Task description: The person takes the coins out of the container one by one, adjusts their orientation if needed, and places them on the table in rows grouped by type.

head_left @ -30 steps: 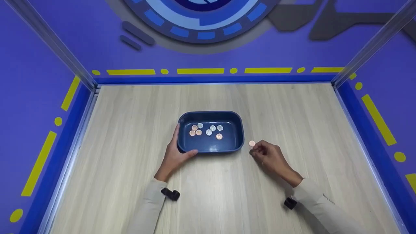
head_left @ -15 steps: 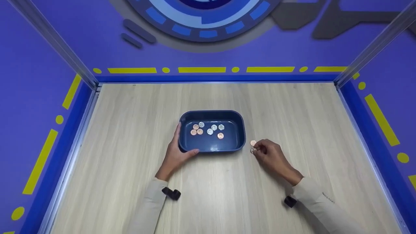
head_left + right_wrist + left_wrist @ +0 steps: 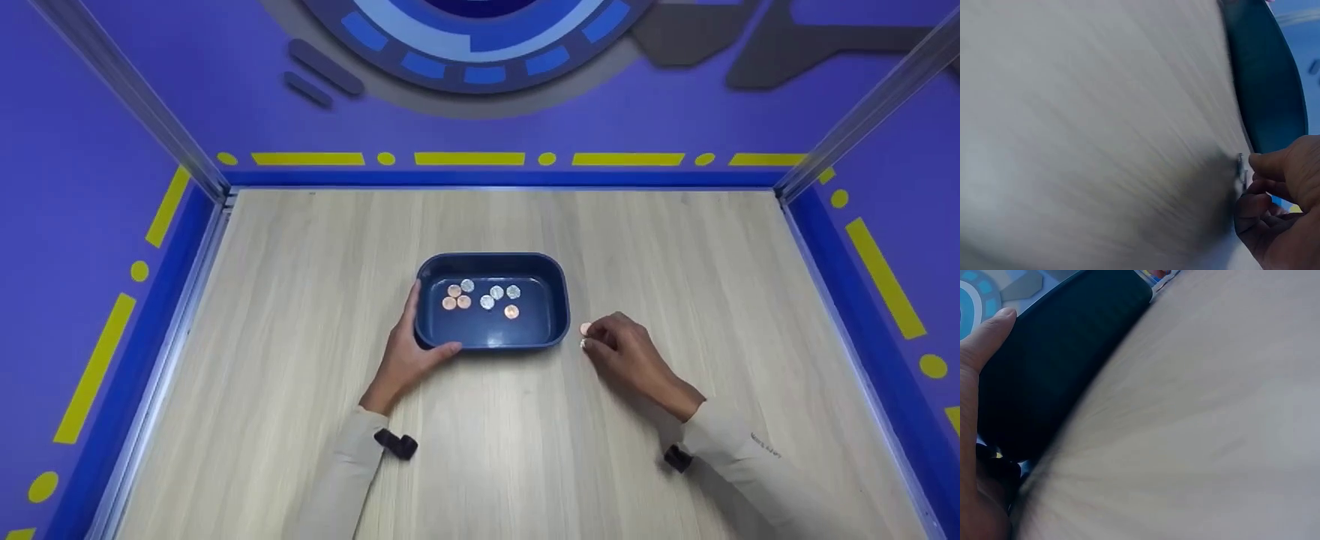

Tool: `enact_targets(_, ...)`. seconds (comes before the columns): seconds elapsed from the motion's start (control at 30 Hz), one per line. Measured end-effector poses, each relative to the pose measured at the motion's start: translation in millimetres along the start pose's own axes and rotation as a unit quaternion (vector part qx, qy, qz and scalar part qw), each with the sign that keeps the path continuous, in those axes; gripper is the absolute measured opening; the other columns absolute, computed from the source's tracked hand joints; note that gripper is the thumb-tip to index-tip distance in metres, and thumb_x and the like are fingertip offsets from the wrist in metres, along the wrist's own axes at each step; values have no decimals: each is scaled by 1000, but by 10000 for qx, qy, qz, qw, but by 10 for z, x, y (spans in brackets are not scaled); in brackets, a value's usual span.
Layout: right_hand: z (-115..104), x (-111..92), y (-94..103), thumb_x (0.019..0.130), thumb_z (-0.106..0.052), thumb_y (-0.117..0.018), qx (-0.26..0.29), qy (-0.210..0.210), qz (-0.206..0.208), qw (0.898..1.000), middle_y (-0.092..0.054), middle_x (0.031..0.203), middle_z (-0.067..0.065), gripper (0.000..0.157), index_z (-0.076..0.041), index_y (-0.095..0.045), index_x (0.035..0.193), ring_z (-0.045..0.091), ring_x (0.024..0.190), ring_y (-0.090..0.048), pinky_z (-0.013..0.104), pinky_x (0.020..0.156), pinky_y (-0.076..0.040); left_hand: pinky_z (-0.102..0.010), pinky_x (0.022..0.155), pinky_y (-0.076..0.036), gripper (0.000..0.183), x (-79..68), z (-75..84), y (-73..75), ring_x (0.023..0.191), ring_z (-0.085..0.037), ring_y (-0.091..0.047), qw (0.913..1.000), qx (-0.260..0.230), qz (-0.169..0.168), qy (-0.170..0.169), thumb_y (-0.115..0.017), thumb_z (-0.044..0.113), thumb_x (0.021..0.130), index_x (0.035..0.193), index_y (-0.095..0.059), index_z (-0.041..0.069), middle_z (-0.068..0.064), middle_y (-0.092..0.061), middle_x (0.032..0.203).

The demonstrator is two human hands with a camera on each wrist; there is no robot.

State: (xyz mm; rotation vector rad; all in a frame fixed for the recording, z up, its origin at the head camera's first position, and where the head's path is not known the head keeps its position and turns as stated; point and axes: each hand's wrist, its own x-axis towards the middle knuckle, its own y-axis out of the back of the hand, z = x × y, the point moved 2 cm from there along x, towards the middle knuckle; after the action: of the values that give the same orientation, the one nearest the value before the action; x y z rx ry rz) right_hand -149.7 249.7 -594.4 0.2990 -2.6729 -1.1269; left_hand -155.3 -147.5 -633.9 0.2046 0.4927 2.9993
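Observation:
A dark blue rectangular tub [image 3: 495,341] stands on the table, with several copper and silver coins [image 3: 511,311] lying flat inside. My left hand [image 3: 409,356] grips its near left corner, thumb on the near rim and fingers along the left side. The left wrist view shows that thumb against the tub's dark outer wall [image 3: 1067,354]. Right of the tub, my right hand [image 3: 622,352] pinches a silver coin [image 3: 583,343] at its fingertips. Just beyond it a copper coin [image 3: 586,328] is partly covered by the index finger.
The pale wood table [image 3: 315,285] is bounded by blue panels [image 3: 480,135] with yellow marks at the back and both sides. Metal posts stand in the two back corners. A small black camera [image 3: 679,457] sits on each wrist.
My right hand has moved slightly away from me, with the silver coin turning in its fingertips and the copper coin more covered. The left hand keeps its grip; the head view has shifted slightly.

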Motion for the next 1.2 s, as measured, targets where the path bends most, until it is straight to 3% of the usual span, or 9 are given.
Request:
enact_targets(0.23, -213, 239, 179, 97, 3, -82, 173, 542, -24, 9984, -73, 98, 6, 11, 2, -77, 107, 18, 81, -72, 30, 72, -59, -59, 130, -28, 134, 9, 0, -7, 162, -40, -34, 10000, -23, 15, 21, -99, 44, 80, 179, -13, 15, -20, -30, 179)
enact_targets(0.5, -450, 494, 222, 97, 5, -81, 378, 945, -236, 9945, -75, 100, 10, 11, 3, -77, 107, 22, 82, -75, 25, 67, -59, -60, 130, -28, 133, 15, -4, -12, 162, -40, -34, 9999, -98, -13, 22, -98, 43, 81, 179, -13, 16, -18, -29, 179)
enact_targets(0.8, -679, 734, 96, 95, 7, -81, 178, 1077, -590, 9923, -75, 101, 10, 14, 1, -78, 106, 20, 89, -72, 35, 74, -62, -60, 130, -29, 132, 4, -12, -9, 161, -40, -35, 9999, -121, 29, -62, -98, 43, 81, 179, -13, 14, -19, -29, 179)
enact_targets(1.2, -801, 937, -137, 91, 5, -85, -150, 1086, -1006, 9889, -76, 103, 19, 22, 9, -78, 111, 29, 92, -73, 46, 81, -63, -57, 130, -29, 134, 11, -16, -4, 160, -40, -38, 9998, -178, 32, -55, -100, 42, 79, 178, -15, 12, -20, -31, 178)
